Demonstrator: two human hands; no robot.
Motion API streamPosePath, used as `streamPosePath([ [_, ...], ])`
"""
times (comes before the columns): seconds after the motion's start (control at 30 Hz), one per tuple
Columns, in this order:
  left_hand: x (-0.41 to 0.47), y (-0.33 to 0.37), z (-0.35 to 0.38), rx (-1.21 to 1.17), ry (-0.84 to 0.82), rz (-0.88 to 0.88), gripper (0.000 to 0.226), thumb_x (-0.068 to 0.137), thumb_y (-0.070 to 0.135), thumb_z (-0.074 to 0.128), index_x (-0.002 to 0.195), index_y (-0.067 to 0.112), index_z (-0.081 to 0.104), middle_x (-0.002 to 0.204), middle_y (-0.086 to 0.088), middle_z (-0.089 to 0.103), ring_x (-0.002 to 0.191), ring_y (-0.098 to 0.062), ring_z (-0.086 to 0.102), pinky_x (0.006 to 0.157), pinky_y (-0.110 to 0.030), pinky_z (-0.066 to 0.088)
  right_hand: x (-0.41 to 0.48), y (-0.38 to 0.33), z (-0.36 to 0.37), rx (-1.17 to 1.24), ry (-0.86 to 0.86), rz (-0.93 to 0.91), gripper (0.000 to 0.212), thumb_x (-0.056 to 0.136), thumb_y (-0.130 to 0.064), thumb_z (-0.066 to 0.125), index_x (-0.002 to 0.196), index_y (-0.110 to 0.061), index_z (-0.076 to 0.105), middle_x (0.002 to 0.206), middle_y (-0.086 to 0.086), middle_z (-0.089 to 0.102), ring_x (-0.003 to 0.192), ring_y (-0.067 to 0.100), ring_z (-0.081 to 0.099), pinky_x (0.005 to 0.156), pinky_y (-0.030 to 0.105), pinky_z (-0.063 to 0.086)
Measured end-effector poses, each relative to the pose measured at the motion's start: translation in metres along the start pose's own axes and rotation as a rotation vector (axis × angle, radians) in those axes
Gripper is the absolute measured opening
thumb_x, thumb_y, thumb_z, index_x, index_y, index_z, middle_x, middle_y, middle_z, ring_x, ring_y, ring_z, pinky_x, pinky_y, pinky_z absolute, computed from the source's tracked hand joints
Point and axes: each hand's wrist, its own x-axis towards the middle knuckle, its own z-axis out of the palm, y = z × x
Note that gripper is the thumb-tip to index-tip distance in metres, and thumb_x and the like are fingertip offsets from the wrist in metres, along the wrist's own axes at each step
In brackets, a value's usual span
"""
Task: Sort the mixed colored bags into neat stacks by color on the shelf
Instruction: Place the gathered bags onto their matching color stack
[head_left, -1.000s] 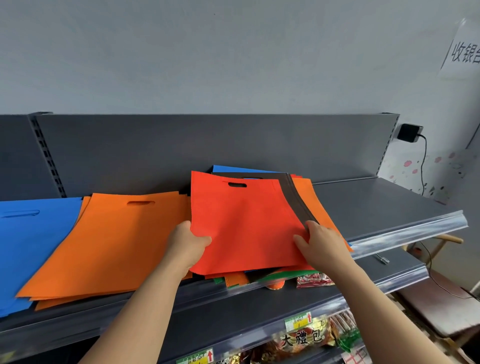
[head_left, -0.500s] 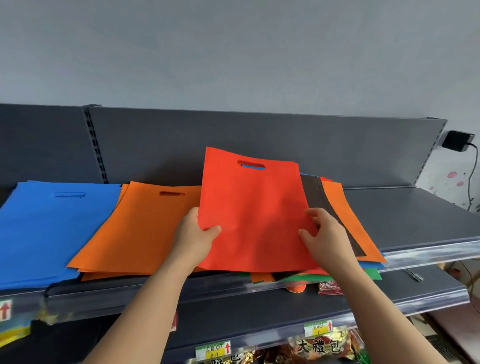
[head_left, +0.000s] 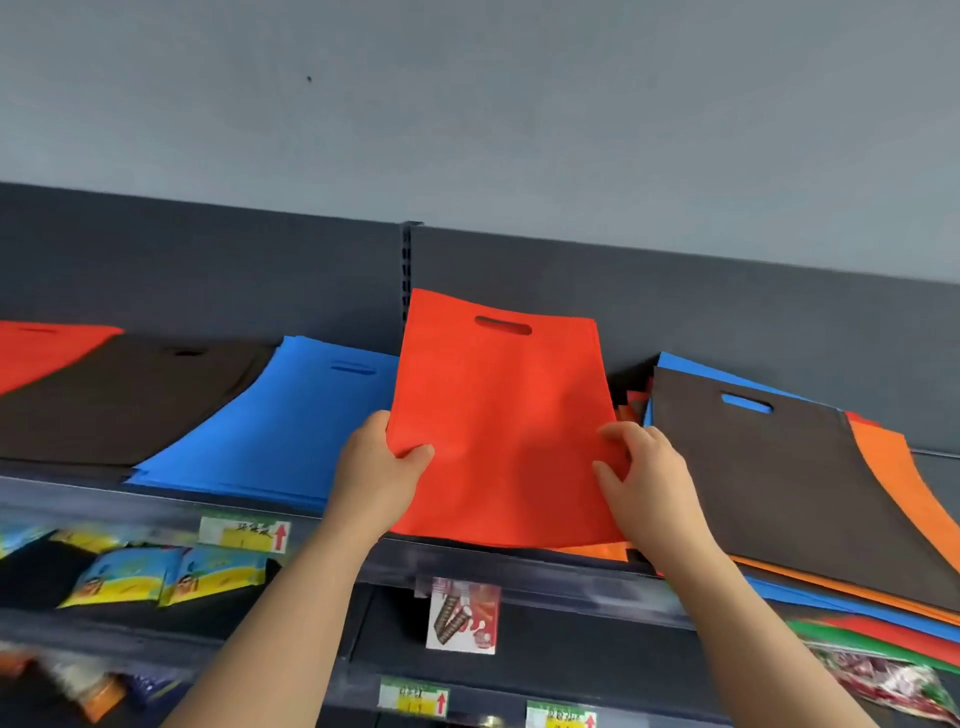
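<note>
2 forearms raised, left hand (head_left: 382, 470) and right hand (head_left: 644, 475) gripping red bag (head_left: 498, 431) edges — thumbs on top

A plain grey wall (head_left: 467, 104) rises behind dark metal shelving (head_left: 208, 270) with a slotted upright (head_left: 407, 270).

Flat red non-woven bag (head_left: 498, 431), cut-out handle uppermost: tilted up, side edges pinched in my left hand (head_left: 382, 467) and my right hand (head_left: 644, 473). Left of it: blue bag stack (head_left: 270, 431), brown bag stack (head_left: 130, 395). Right of it: brown-topped mixed pile (head_left: 779, 467).
</note>
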Motion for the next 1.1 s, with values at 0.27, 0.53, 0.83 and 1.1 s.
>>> streamPosePath([
  [0.27, 0.018, -0.051, -0.134, 0.114, 0.083, -0.084, 0.012, 0.083, 0.008, 0.056, 0.093, 0.016, 0.057, 0.082, 0.001, 0.061, 0.068, -0.011, 0.057, 0.052, -0.024, 0.036, -0.001, -0.124, 0.083, 0.039, -0.085, -0.128, 0.036, 0.085, -0.011, 0.06, 0.12, -0.017, 0.058, 0.116, 0.004, 0.056, 0.101, 0.025, 0.056, 0.09, 0.035, 0.043],
  [0.53, 0.037, -0.116, -0.282, 0.172, 0.166, -0.076, 0.015, 0.087, 0.009, 0.059, 0.095, 0.02, 0.055, 0.084, 0.005, 0.062, 0.073, -0.01, 0.058, 0.056, -0.02, 0.039, -0.02, -0.253, 0.167, 0.155, -0.14, -0.18, 0.034, 0.087, -0.008, 0.058, 0.121, -0.015, 0.059, 0.116, 0.005, 0.055, 0.096, 0.022, 0.057, 0.083, 0.029, 0.044],
  [0.83, 0.061, -0.181, -0.392, 0.175, 0.224, -0.144, 0.014, 0.091, 0.016, 0.059, 0.102, 0.024, 0.054, 0.095, 0.006, 0.062, 0.085, -0.014, 0.061, 0.069, -0.033, 0.049, -0.026, -0.36, 0.247, 0.228, -0.179, -0.233, 0.032, 0.086, -0.006, 0.057, 0.116, -0.016, 0.061, 0.112, 0.004, 0.056, 0.094, 0.023, 0.059, 0.082, 0.03, 0.045],
  [1.1, 0.115, -0.225, -0.458, 0.216, 0.298, -0.157, 0.016, 0.091, 0.015, 0.06, 0.104, 0.025, 0.056, 0.096, 0.006, 0.064, 0.087, -0.014, 0.062, 0.072, -0.034, 0.05, 0.001, -0.43, 0.317, 0.271, -0.217, -0.285, 0.031, 0.087, -0.009, 0.058, 0.116, -0.019, 0.061, 0.115, -0.001, 0.055, 0.096, 0.02, 0.058, 0.082, 0.026, 0.043],
])
